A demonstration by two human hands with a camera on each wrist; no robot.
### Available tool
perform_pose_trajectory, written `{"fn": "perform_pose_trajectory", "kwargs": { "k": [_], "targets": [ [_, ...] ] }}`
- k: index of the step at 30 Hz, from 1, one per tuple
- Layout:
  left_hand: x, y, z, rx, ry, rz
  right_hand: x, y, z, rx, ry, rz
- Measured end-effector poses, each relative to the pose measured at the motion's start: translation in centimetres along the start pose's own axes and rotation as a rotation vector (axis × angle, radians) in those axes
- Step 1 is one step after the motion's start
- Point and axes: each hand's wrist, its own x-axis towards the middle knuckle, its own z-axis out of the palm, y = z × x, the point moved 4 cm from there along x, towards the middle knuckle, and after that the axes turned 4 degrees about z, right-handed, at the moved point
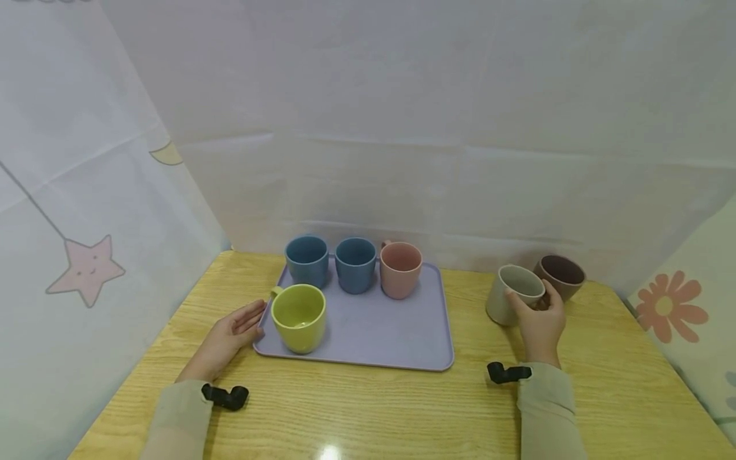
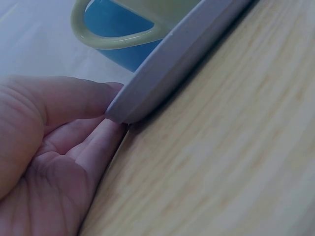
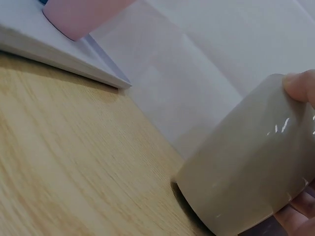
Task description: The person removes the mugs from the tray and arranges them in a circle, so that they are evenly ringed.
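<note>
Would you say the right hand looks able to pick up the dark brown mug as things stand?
Probably not straight away: the right hand already holds the grey mug near its rim. The dark brown mug stands just beyond that hand, so it looks within easy reach once freed.

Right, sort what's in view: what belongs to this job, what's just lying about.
Likely the job:
gray mug, in the right hand
tray, touched by the left hand
yellow mug, pink mug, two blue mugs
brown mug, perhaps

Just there:
white sheet, printed star, printed flower
</note>
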Motion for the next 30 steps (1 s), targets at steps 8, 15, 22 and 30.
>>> {"fn": "perform_pose_trajectory", "kwargs": {
  "k": [8,15,22,30],
  "targets": [
    [0.0,-0.1,0.1,-0.012,-0.001,0.008,0.4,0.5,0.1,0.064,-0.024,-0.035],
    [0.0,-0.1,0.0,0.008,0.004,0.004,0.8,0.8,-0.2,0.049,-0.031,-0.047],
    [0.0,-0.1,0.0,0.008,0.009,-0.002,0.9,0.9,-0.7,0.126,0.015,-0.006],
    [-0.1,0.1,0.2,0.006,0.005,-0.007,1.1,0.8,-0.8,0.148,0.035,-0.008]
  ]
}}
